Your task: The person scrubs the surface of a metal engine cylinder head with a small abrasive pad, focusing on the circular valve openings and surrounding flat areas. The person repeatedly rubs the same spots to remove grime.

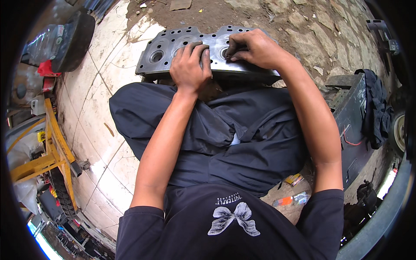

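Observation:
An engine cylinder head (167, 66), a grey machined metal block with several round valve seats and bolt holes, lies in front of my crossed legs. My left hand (190, 66) rests on its top face near the middle, fingers lying over the metal and covering part of a valve seat. Farther right, my right hand (248, 48) bends over another round valve seat (224, 53), thumb and fingers pinched together at its rim. Whatever is between those fingertips is hidden. At the left end, one valve seat (156, 56) shows uncovered.
Cracked white tiles (93, 102) spread to the left, stony ground (312, 34) at the far right. A yellow metal frame (58, 138) stands at the left. Beside my right arm is a dark metal box (353, 125) with a dark cloth (373, 108). A small orange-labelled package (286, 200) lies by my right hip.

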A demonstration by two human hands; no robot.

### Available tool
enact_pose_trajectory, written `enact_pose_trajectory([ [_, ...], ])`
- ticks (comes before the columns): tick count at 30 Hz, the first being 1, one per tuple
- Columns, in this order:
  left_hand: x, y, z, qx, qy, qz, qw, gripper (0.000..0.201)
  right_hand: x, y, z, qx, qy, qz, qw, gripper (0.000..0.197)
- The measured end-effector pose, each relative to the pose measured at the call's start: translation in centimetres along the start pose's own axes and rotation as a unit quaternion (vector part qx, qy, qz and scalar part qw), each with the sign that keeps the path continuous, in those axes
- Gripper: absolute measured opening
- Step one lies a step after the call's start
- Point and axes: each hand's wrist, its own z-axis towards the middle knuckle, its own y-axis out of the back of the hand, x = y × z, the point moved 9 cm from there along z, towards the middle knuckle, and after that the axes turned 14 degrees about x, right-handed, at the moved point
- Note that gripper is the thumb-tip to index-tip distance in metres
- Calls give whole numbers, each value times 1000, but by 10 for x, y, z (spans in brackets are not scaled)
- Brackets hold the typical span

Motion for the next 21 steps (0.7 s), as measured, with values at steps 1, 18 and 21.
enact_pose_trajectory([
  [1,-1,-1,1,7,5,-4,1000,22,-3,-2,2,-9,7,10,1000,23],
  [18,2,-2,-1,15,3,5,1000,21,-15,-7,8,31,1,-31,999,36],
  [21,-1,-3,0,14,4,10,1000,22,-3,4,6,-2,39,-61,997,20],
])
